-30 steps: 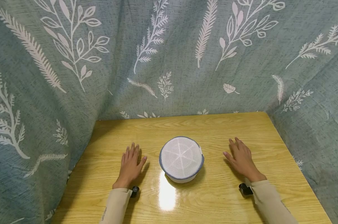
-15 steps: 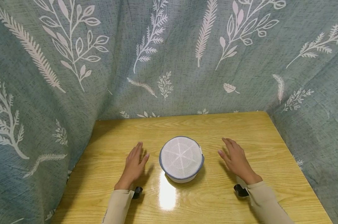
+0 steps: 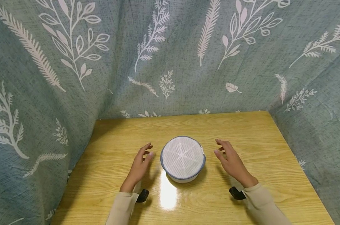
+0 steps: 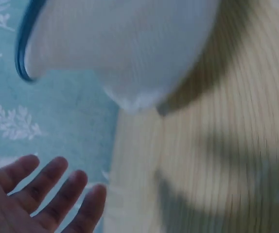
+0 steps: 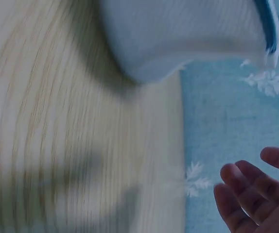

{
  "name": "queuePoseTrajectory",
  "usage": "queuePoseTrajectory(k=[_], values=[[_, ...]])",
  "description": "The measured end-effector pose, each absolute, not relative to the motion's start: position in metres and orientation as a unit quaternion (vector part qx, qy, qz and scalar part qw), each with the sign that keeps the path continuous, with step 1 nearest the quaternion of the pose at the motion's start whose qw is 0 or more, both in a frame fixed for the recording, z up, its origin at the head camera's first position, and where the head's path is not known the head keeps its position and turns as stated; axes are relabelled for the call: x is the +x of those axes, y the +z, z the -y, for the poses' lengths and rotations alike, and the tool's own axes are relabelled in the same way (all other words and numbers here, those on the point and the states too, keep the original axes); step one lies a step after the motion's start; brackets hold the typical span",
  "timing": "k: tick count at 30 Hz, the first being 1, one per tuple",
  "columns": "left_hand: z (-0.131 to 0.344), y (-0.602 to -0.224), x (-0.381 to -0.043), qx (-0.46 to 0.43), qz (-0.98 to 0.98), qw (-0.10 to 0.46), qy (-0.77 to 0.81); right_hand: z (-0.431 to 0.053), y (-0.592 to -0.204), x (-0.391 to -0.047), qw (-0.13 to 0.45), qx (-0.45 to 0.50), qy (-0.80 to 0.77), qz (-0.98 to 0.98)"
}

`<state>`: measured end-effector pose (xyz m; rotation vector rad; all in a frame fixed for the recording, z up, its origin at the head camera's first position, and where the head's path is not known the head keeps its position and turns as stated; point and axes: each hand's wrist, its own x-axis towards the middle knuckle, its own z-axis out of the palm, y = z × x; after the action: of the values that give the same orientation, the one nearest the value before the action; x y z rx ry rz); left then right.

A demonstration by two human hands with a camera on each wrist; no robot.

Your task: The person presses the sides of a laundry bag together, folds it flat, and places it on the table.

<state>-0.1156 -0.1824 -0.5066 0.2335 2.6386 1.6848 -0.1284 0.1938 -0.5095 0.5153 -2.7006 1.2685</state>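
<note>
A round white mesh laundry bag (image 3: 182, 157) with blue edging stands on the wooden table between the two hands, a small white tab at its right edge. My left hand (image 3: 139, 167) is held to its left, fingers loosely bent and thumb toward the bag, touching nothing. On the other side, my right hand (image 3: 233, 164) faces it the same way, also apart from it. Both wrist views show the bag's pale side (image 4: 130, 43) blurred overhead. Spread fingers (image 4: 64, 194) appear in the left wrist view, and slightly curled fingers (image 5: 251, 189) in the right one.
The wooden table (image 3: 124, 131) ends at a blue-green curtain (image 3: 186, 87) with white leaf prints, which hangs behind it and along both sides. A black wrist camera (image 3: 143, 196) sits below the left hand and another camera (image 3: 237, 193) below the right.
Both hands have moved inward toward the bag and turned from palms down to palms facing each other, their fingers bending a little. The bag has stayed in place.
</note>
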Motion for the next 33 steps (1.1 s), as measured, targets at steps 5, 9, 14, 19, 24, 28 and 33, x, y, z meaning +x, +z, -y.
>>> queuePoseTrajectory(k=[5, 9, 14, 19, 24, 28, 33], values=[[0.168, -0.483, -0.108, 0.066, -0.790, 0.035, 0.608, -0.182, -0.504, -0.124, 0.054, 0.157, 0.458, 0.873], [0.160, -0.485, -0.107, 0.047, -0.749, 0.054, 0.659, -0.174, -0.499, -0.122, 0.050, 0.141, 0.498, 0.854], [0.153, -0.497, -0.108, 0.020, -0.715, 0.054, 0.697, -0.160, -0.469, -0.111, 0.000, 0.123, 0.567, 0.814], [0.146, -0.497, -0.106, 0.002, -0.686, 0.054, 0.725, -0.156, -0.476, -0.112, -0.036, 0.096, 0.603, 0.791], [0.141, -0.494, -0.104, -0.001, -0.687, 0.045, 0.725, -0.154, -0.482, -0.114, -0.054, 0.072, 0.622, 0.778], [0.139, -0.494, -0.104, 0.006, -0.688, 0.039, 0.725, -0.153, -0.475, -0.112, -0.064, 0.064, 0.637, 0.765], [0.136, -0.494, -0.104, 0.003, -0.686, 0.034, 0.727, -0.148, -0.457, -0.106, -0.064, 0.059, 0.621, 0.779]])
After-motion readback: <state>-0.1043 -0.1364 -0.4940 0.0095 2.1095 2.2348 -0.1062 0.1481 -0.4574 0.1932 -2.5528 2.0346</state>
